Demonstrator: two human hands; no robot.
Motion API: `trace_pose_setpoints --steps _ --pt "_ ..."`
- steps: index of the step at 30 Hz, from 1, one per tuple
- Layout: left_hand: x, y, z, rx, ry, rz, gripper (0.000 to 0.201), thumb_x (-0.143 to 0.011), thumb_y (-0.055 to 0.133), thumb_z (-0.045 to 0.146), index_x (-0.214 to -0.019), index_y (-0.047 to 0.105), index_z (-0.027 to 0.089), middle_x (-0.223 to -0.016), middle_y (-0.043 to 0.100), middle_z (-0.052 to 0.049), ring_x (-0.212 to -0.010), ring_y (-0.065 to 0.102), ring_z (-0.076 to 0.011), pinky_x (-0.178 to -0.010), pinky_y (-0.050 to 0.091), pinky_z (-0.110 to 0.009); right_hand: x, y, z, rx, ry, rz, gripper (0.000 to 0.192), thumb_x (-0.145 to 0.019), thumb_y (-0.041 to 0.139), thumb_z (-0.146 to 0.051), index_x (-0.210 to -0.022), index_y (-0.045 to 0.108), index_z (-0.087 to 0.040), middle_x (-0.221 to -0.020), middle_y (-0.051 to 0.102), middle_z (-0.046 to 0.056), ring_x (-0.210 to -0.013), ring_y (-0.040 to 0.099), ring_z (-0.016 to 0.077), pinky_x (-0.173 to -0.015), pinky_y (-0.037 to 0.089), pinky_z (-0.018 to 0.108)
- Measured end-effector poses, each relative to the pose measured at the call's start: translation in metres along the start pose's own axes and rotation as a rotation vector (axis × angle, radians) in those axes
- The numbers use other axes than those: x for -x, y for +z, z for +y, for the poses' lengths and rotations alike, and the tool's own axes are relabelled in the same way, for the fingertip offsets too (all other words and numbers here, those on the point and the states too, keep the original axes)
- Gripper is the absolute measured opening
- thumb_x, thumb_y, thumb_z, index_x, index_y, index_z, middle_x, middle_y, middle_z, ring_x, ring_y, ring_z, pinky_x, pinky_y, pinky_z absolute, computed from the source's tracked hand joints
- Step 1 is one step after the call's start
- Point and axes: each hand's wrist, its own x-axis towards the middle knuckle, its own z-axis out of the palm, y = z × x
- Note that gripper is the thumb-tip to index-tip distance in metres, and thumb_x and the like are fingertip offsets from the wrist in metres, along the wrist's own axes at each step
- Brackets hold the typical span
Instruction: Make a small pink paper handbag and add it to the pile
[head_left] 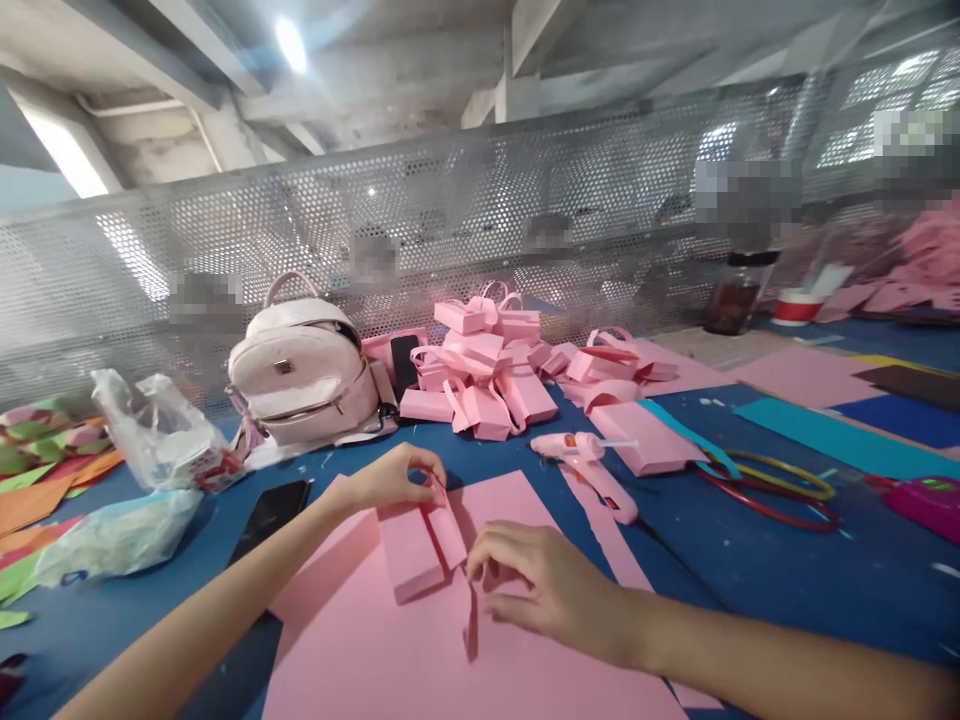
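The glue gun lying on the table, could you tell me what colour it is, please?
Pink; the glue gun shows best in the head view.

Matt pink paper box (420,545), glossy plastic bag (161,425)

Landmark: pale pink backpack (304,375), standing upright at the back of the blue table (750,560).
Right of backpack: heap of finished pink paper boxes with handles (487,375).
Further right of backpack: pink glue gun (589,465) lying on its side, then coloured hoops (772,490).
Front of backpack: black phone (271,512) lying flat.
Left of backpack: clear plastic bags (154,430), beside coloured paper scraps (45,450).
Behind backpack: perforated metal screen (480,215).
Far right of backpack: dark jar (735,295).
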Motion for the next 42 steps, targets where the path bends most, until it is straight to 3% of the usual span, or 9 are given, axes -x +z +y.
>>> trace_pose_setpoints --steps 4,9,12,18,28,31,35,38,42 --pt "0.015 0.006 0.0 0.039 -0.045 0.129 0.032 -0.097 0.063 0.036 -0.123 0.061 0.017 -0.122 0.064 -0.008 -0.102 0.066 -0.0228 -0.086 0.057 -0.043 -0.001 -0.001 0.0 -0.041 0.031 -0.016 0.021 -0.081 0.082 -0.027 -0.094 0.066 -0.022 -0.091 0.07 -0.001 -0.081 0.063 0.0167 -0.073 0.042 0.024" --pt "0.044 0.012 0.013 0.122 -0.095 0.385 0.019 -0.091 0.068 0.035 -0.088 0.064 0.016 -0.086 0.064 0.0 -0.082 0.061 -0.0164 -0.077 0.05 -0.03 -0.002 -0.001 0.001 -0.052 0.036 0.037 0.003 -0.093 0.064 -0.025 -0.095 0.065 -0.023 -0.089 0.065 -0.001 -0.075 0.058 0.0146 -0.069 0.04 0.025" --pt "0.057 0.026 0.018 0.195 -0.143 0.513 0.025 -0.09 0.067 0.04 -0.079 0.061 0.018 -0.079 0.06 0.002 -0.076 0.056 -0.0153 -0.071 0.044 -0.025 -0.002 0.001 0.003 -0.043 0.062 0.085 0.015 -0.099 0.05 -0.021 -0.1 0.064 -0.025 -0.092 0.064 0.0 -0.075 0.056 0.0142 -0.07 0.04 0.026" --pt "0.067 0.061 0.022 0.408 -0.257 0.753 0.039 -0.092 0.059 0.054 -0.073 0.051 0.02 -0.068 0.05 0.004 -0.065 0.048 -0.0139 -0.058 0.037 -0.021 -0.006 0.002 0.009 -0.149 0.168 0.191 0.013 -0.102 0.044 -0.026 -0.096 0.056 -0.024 -0.091 0.058 -0.001 -0.073 0.053 0.0138 -0.068 0.041 0.026" --pt "0.073 0.062 0.024 0.665 -0.273 0.816 0.04 -0.085 0.067 0.058 -0.074 0.059 0.02 -0.076 0.06 0.001 -0.074 0.055 -0.017 -0.065 0.044 -0.021 -0.011 -0.001 0.006 -0.005 0.158 0.098 0.001 -0.094 0.058 -0.023 -0.094 0.059 -0.023 -0.101 0.061 0.004 -0.097 0.058 0.0207 -0.084 0.045 0.033" --pt "0.073 0.063 0.021 0.696 -0.253 0.833 0.041 -0.085 0.068 0.057 -0.071 0.057 0.02 -0.07 0.058 0.002 -0.066 0.052 -0.0146 -0.064 0.043 -0.02 -0.01 0.0 0.007 0.095 0.187 0.082 0.018 -0.082 0.062 -0.009 -0.094 0.059 -0.022 -0.102 0.061 0.004 -0.1 0.058 0.0226 -0.086 0.046 0.035" --pt "0.072 0.065 0.02 0.723 -0.242 0.817 0.036 -0.086 0.067 0.055 -0.077 0.067 0.02 -0.074 0.063 0.0 -0.071 0.058 -0.0171 -0.067 0.046 -0.022 -0.009 0.003 0.013 0.091 0.188 0.093 0.037 -0.075 0.05 0.004 -0.099 0.058 -0.024 -0.102 0.062 0.002 -0.095 0.059 0.0197 -0.083 0.047 0.032" --pt "0.072 0.066 0.021 0.753 -0.237 0.815 0.031 -0.088 0.068 0.051 -0.09 0.075 0.021 -0.093 0.071 -0.004 -0.089 0.063 -0.0221 -0.08 0.048 -0.025 -0.008 0.005 0.016 0.051 0.188 0.095 0.038 -0.076 0.048 0.004 -0.1 0.058 -0.024 -0.102 0.062 0.001 -0.094 0.06 0.0181 -0.084 0.048 0.03" --pt "0.072 0.066 0.022 0.753 -0.208 0.798 0.031 -0.09 0.067 0.048 -0.098 0.079 0.021 -0.102 0.072 -0.006 -0.097 0.064 -0.0256 -0.088 0.048 -0.029 -0.007 0.005 0.013 -0.018 0.197 0.105 0.033 -0.08 0.05 0.0 -0.1 0.06 -0.024 -0.104 0.066 0.001 -0.099 0.063 0.0179 -0.09 0.048 0.03"
